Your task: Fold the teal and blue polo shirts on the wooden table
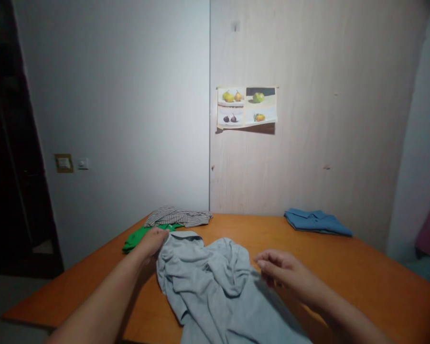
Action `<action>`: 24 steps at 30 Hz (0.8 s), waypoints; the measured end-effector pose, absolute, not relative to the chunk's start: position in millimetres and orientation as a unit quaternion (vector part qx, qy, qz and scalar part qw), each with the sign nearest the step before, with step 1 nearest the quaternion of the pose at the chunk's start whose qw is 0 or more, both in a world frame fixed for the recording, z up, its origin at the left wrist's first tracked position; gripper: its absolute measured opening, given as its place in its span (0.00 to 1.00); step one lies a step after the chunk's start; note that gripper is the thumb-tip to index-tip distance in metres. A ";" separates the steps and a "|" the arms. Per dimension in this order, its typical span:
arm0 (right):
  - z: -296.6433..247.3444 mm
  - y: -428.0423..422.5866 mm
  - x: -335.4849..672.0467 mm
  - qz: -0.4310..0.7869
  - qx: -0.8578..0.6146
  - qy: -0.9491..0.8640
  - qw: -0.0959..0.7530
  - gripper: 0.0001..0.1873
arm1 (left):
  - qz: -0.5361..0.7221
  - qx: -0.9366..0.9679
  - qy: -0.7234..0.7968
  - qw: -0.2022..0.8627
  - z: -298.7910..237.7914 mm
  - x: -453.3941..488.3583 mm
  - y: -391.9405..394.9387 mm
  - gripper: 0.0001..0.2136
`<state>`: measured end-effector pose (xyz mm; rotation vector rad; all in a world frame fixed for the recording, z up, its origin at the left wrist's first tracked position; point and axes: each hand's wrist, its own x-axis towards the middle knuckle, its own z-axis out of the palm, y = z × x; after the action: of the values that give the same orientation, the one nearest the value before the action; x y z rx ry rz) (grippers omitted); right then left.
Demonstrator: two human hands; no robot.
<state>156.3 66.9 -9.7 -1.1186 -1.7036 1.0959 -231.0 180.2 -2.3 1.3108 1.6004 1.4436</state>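
Note:
A crumpled grey shirt [215,286] lies across the front middle of the table, running off the bottom of the view. My left hand [154,242] is closed on its far left edge, beside a dark opening in the cloth. Just off the shirt's right side is my right hand [283,267], its fingers loosely bent and nothing visible between them. Wrinkles and folds cover the shirt, and part of it is bunched up in the middle.
On the orange-brown table [344,272], a green garment [136,238] and a striped garment [179,217] lie at the far left. A folded blue shirt [317,222] sits at the far right. Behind the table stands a wall with a fruit picture [247,107].

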 end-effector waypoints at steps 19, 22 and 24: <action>2.6 139.8 175.7 0.257 -0.538 -0.536 0.597 0.14 | 0.572 0.571 0.524 0.267 28.3 -171.9 204.5 0.12; 49.2 109.3 204.3 0.132 -0.546 -0.461 0.687 0.17 | 0.573 0.596 0.485 0.286 56.6 -142.3 219.2 0.16; 67.2 85.7 210.4 0.125 -0.523 -0.460 0.707 0.17 | 0.559 0.613 0.479 0.286 70.2 -134.1 225.6 0.16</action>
<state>210.4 85.7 67.2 -1.1610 -1.0209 0.2772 -134.1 225.6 70.2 1.6390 1.2804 1.4945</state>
